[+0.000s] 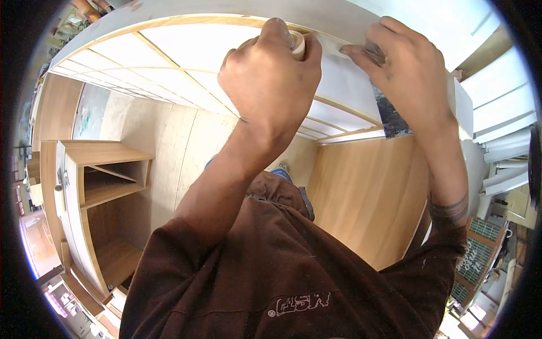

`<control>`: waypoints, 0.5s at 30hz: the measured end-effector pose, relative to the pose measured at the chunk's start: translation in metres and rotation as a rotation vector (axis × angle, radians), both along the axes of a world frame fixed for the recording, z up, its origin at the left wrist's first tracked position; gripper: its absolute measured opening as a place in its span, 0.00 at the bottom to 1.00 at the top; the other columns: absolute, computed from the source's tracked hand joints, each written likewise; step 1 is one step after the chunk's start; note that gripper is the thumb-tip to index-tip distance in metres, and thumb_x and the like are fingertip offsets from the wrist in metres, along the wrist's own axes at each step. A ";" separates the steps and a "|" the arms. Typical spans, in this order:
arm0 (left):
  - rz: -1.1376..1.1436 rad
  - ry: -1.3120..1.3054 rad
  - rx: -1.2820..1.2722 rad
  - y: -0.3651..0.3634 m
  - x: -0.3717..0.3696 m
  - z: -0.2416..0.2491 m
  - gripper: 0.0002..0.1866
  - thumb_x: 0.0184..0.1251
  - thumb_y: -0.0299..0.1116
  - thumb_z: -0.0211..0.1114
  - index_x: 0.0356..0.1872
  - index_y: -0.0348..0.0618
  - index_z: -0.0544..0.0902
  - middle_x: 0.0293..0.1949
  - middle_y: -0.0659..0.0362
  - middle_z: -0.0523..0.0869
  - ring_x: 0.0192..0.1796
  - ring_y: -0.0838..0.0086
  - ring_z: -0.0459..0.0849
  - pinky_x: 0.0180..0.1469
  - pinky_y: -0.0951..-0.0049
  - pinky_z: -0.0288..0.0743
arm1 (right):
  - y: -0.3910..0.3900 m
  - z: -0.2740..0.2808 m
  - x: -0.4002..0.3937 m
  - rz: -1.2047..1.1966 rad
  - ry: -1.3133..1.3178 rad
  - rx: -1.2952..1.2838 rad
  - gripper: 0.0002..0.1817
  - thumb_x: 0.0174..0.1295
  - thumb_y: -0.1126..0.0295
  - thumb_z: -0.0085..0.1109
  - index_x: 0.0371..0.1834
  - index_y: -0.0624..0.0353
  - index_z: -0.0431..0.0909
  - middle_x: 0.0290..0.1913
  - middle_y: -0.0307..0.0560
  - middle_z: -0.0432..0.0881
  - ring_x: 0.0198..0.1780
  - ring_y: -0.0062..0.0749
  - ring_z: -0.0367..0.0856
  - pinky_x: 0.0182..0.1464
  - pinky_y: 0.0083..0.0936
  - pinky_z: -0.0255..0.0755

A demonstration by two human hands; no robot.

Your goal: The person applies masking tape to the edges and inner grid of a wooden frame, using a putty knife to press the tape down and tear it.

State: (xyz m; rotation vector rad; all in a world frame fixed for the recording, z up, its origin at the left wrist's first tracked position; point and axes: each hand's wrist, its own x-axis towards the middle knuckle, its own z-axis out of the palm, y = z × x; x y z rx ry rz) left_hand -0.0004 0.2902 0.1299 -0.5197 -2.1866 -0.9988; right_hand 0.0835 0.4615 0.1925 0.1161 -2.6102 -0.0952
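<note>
My left hand [271,79] is closed around a small cream-coloured roll [297,46] that looks like a roll of tape; its round end shows between thumb and fingers. To the right, my right hand [403,62] is bent with thumb and fingers drawn together, and whatever they pinch is too small or hidden to make out. Both hands are over the upper edge of a large white panel [186,48] with a lattice of thin wooden strips. A pale wooden strip [226,20] runs along that edge, beside a grey-white surface [350,17].
An open wooden cabinet [104,151] with shelves stands at the left. A wood-grain board [367,192] is at the right below the panel, with a dark patch [392,116] above it. White slats [502,113] and a green wire-mesh rack [480,248] lie farther right.
</note>
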 end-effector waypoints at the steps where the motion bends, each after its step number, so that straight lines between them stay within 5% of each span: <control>1: 0.000 -0.002 -0.008 -0.001 0.001 0.000 0.21 0.55 0.46 0.84 0.20 0.43 0.82 0.14 0.54 0.83 0.17 0.59 0.85 0.26 0.63 0.80 | -0.002 0.000 -0.002 0.001 0.001 0.001 0.16 0.62 0.61 0.78 0.37 0.63 0.84 0.35 0.47 0.84 0.34 0.50 0.84 0.39 0.37 0.79; 7: 0.000 0.012 -0.004 0.001 0.000 0.000 0.21 0.55 0.47 0.83 0.21 0.43 0.84 0.15 0.52 0.84 0.19 0.56 0.87 0.27 0.61 0.81 | -0.012 0.001 -0.014 0.069 0.089 -0.058 0.19 0.59 0.61 0.80 0.46 0.61 0.85 0.39 0.47 0.86 0.38 0.50 0.85 0.42 0.37 0.80; 10: 0.010 0.015 0.003 0.001 0.000 0.001 0.20 0.55 0.47 0.83 0.21 0.44 0.84 0.16 0.52 0.85 0.20 0.54 0.87 0.28 0.61 0.82 | -0.024 0.014 -0.010 0.008 -0.088 -0.120 0.06 0.63 0.74 0.76 0.36 0.67 0.89 0.38 0.50 0.89 0.36 0.41 0.89 0.41 0.31 0.82; 12: 0.019 0.021 0.004 0.001 0.000 0.000 0.20 0.55 0.48 0.83 0.22 0.44 0.84 0.16 0.52 0.85 0.20 0.53 0.87 0.28 0.60 0.82 | -0.030 0.010 -0.012 0.034 0.049 -0.301 0.07 0.62 0.76 0.74 0.38 0.68 0.86 0.40 0.57 0.85 0.41 0.53 0.88 0.44 0.37 0.82; 15: 0.003 0.038 0.016 0.001 0.000 -0.001 0.20 0.55 0.47 0.83 0.21 0.44 0.84 0.15 0.52 0.84 0.20 0.53 0.87 0.28 0.60 0.82 | -0.001 0.006 -0.024 0.143 -0.039 -0.216 0.21 0.58 0.63 0.81 0.49 0.61 0.85 0.42 0.47 0.88 0.39 0.47 0.87 0.44 0.36 0.81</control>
